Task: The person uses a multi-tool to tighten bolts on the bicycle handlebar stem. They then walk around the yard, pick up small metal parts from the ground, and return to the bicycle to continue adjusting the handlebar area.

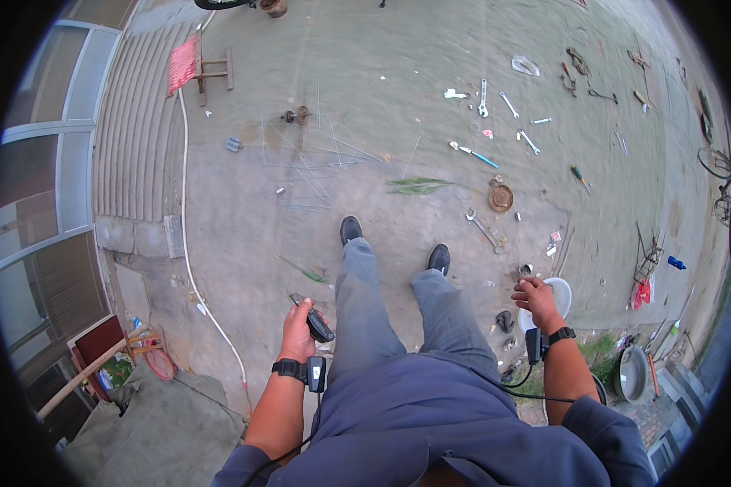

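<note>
Left hand (pixel 307 321) is just left of the grey trousers (pixel 361 300), fingers curled in a pretty snug grip, and the left forearm (pixel 278 415) comes up beside them with a slight lean inward. Right hand (pixel 536 300) is out to the right of the trousers, a bit wider off, fingers bent and kinda bunched, can't tell if they're pinching anything. The right forearm (pixel 571 380) slants in toward the trousers too.

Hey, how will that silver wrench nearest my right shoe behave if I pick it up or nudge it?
The wrench looks like solid metal, so it should be stiff and probably heavy for its size. Lying flat on the ground, it would likely slide rather than roll.
</note>
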Action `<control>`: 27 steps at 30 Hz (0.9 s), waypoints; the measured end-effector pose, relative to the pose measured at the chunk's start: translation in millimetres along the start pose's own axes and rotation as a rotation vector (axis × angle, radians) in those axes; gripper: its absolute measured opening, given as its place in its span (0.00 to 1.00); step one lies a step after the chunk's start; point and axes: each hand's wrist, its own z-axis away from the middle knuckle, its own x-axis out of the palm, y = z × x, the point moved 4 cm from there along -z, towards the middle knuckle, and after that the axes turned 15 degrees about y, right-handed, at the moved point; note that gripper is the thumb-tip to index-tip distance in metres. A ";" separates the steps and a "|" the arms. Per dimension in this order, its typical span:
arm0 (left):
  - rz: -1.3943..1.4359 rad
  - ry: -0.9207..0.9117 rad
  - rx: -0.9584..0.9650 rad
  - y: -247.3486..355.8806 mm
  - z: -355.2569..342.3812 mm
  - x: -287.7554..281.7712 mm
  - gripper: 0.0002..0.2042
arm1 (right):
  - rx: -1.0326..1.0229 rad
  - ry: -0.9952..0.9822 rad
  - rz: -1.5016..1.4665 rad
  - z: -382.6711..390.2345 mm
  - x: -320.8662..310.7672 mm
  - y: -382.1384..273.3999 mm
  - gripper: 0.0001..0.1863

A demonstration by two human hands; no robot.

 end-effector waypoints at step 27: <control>-0.082 -0.200 0.032 311.4 -176.6 56.5 0.12 | -0.235 -0.110 0.149 -59.6 387.1 -231.3 0.15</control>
